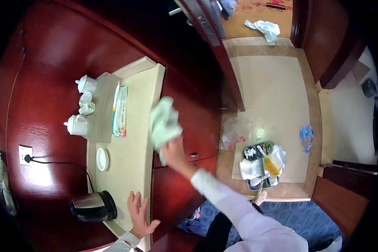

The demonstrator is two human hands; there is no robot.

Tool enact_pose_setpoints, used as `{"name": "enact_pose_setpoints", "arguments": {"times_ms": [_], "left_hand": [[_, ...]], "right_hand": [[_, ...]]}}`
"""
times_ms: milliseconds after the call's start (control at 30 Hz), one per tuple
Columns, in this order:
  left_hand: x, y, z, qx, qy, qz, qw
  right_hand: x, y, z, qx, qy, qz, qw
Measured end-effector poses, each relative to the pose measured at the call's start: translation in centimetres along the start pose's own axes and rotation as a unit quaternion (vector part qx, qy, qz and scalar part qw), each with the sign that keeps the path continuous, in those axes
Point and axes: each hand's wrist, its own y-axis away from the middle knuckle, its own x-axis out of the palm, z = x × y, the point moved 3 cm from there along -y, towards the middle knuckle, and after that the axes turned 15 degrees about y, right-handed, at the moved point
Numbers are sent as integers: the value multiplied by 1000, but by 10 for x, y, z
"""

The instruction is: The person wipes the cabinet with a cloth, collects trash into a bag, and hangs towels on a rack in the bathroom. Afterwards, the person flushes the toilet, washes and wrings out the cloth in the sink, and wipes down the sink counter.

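Observation:
A pale green cloth [164, 124] hangs from my right hand [172, 153], whose fingers are closed on it at the front edge of the cream counter [132, 157]. The cloth is blurred. My left hand [142, 216] has its fingers spread over the near end of the counter, holding nothing, to the right of the black kettle [94, 206]. On the counter lie a white round dish [102, 159] and long flat packets [120, 111].
Two white lidded cups [86, 84] stand by the wall. A plugged cord runs to the kettle. Red cabinet doors [189, 138] are below the counter. On the floor are a food tray [260, 164], a plastic bag [235, 132], a bottle [306, 138] and a white cloth [264, 29].

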Motion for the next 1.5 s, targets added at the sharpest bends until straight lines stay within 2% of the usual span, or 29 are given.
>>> {"name": "enact_pose_setpoints", "arguments": {"times_ms": [67, 133, 200, 267, 300, 333, 367, 433, 467, 533, 567, 600, 667, 733, 800, 900, 933, 1000, 1067, 1100, 1133, 1167, 1267, 1300, 1333, 1367, 1400, 1433, 1500], "left_hand": [[-2, -3, -4, -2, -2, -2, 1000], [-1, 0, 2, -14, 6, -5, 1000], [0, 0, 4, -11, 20, -16, 1000], [-4, -3, -2, -25, 8, -3, 1000], [-5, -4, -5, -36, 8, 8, 999], [-5, -4, -5, -44, 10, 19, 999], [-3, -2, -3, -50, 18, 12, 999], [-8, -4, -5, -40, 21, 16, 999], [-10, -5, -3, -35, 14, 30, 999], [-8, -3, 1, -34, 37, 27, 998], [-7, -1, 2, -40, 38, 28, 998], [-7, 0, 2, -48, 38, 31, 998], [-12, 2, -2, -62, 42, 48, 996], [-10, -3, -2, -77, 27, 63, 995], [-6, 5, 1, -87, 42, 62, 993], [-5, 3, 5, -98, 48, 77, 991], [-4, 2, 5, -102, 51, 78, 990], [-6, 1, 1, -76, 39, 57, 995], [-6, -2, -1, -84, 28, 63, 994], [-7, -1, -2, -78, 31, 66, 994], [-8, -3, -3, -71, 34, 70, 994], [-8, -4, -3, -65, 36, 74, 995], [-11, -4, 5, -13, -8, 85, 996], [-12, -6, 8, 4, 0, 62, 998], [-17, -7, 8, 21, 8, 37, 999], [-23, -17, 6, 38, 12, 55, 998], [-28, -35, 5, -3, 161, 18, 987], [-29, -54, 2, -47, 306, -23, 951], [-32, -102, -17, 0, 338, -36, 940]], "right_hand": [[5, -81, -32, 15, 27, -91, 995], [16, -146, -97, 83, 15, -4, 996], [4, -161, -131, 170, 34, -16, 985], [37, -132, -216, 207, 80, -25, 975], [22, -107, -210, 258, 29, 36, 965], [22, -82, -214, 329, 76, 114, 934], [38, -56, -231, 392, 44, 31, 919], [8, -58, -178, 409, 33, 67, 909], [8, -78, -183, 402, 40, 62, 913], [11, -130, -185, 262, -49, 9, 964], [6, -172, -153, 252, -92, -10, 963], [-11, -209, -91, 228, -74, 9, 971], [-17, -258, -35, 158, -41, 0, 987], [-27, -281, 32, 68, -13, -22, 997], [-39, -299, 89, -72, 5, -28, 997], [-30, -316, 64, -93, 21, -87, 992], [-25, -312, 38, -91, 22, -82, 992], [-15, -293, -43, 163, 71, -3, 984], [-14, -246, -77, 221, 11, -28, 975], [-18, -222, -87, 263, 108, 25, 958], [-19, -198, -94, 254, 108, 49, 960], [-24, -178, -92, 282, 131, 131, 941], [-43, -127, -80, 299, 9, 200, 933], [-59, -115, -72, 319, 11, 177, 931], [-74, -107, -52, 359, -82, 179, 912], [-90, -107, -30, 384, -177, 178, 889], [-116, -111, -1, 358, -188, 166, 899], [-137, -109, 6, 352, -164, 143, 910], [-179, -127, 19, 321, -126, 78, 936]]}}
